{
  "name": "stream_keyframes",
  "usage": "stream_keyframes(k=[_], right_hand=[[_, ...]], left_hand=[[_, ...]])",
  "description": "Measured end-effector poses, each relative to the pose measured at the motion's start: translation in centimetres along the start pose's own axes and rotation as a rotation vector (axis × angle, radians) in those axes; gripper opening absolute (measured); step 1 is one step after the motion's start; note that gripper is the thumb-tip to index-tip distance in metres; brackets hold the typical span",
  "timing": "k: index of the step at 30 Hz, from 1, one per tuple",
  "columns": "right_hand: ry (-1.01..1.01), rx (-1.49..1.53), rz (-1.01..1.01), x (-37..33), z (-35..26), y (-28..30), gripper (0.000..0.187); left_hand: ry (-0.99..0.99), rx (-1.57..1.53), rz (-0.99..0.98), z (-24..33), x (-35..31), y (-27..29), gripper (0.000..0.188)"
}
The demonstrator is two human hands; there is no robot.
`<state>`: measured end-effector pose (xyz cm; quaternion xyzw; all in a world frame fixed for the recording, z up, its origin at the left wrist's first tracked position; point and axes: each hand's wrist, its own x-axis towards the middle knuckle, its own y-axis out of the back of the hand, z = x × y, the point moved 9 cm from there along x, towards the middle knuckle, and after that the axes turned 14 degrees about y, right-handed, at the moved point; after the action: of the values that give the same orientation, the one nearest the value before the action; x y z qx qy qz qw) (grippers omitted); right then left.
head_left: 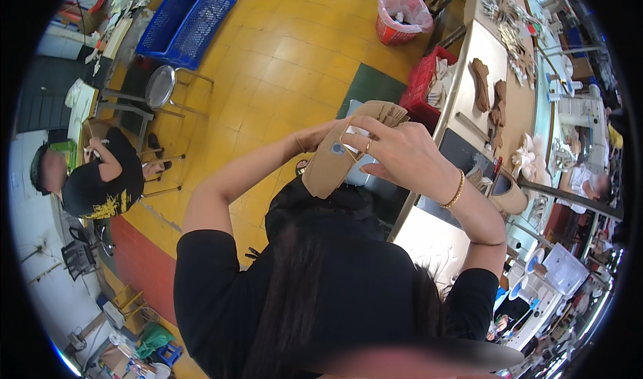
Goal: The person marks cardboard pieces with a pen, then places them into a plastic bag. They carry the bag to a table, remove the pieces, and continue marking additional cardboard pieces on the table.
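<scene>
Head view: a stack of tan, flat cut pieces (338, 152), matte and card-like or leather-like with rounded ends, is held up in front of the person's chest, above the yellow tiled floor (281, 57) and left of the desk (479, 64). The right hand (402, 154) is closed over the stack's upper side, fingers spread, with a thin rubber band (348, 141) stretched from a finger across the pieces. The left hand (311, 138) sits behind the stack and is mostly hidden; it appears to grip the far edge, though its closure cannot be confirmed. Judged step: bundling the stack with the band. The next move would call for firm support from behind so the pieces stay aligned. Similar brown cut pieces (489, 94) lie on the desk's pale smooth top.
</scene>
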<state>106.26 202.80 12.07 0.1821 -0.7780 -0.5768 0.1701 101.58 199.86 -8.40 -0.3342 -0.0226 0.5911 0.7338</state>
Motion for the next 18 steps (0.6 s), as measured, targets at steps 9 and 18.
stream_keyframes(k=[9,18], right_hand=[[0.084,0.150,0.019,3.6,-1.5,0.4,0.053],[-0.048,0.830,-0.417,5.1,-2.2,-6.8,0.041]], left_hand=[[0.299,0.132,0.016,-4.0,-5.2,-2.2,0.046],[-0.045,0.395,0.064,-2.9,-8.4,-5.0,0.049]])
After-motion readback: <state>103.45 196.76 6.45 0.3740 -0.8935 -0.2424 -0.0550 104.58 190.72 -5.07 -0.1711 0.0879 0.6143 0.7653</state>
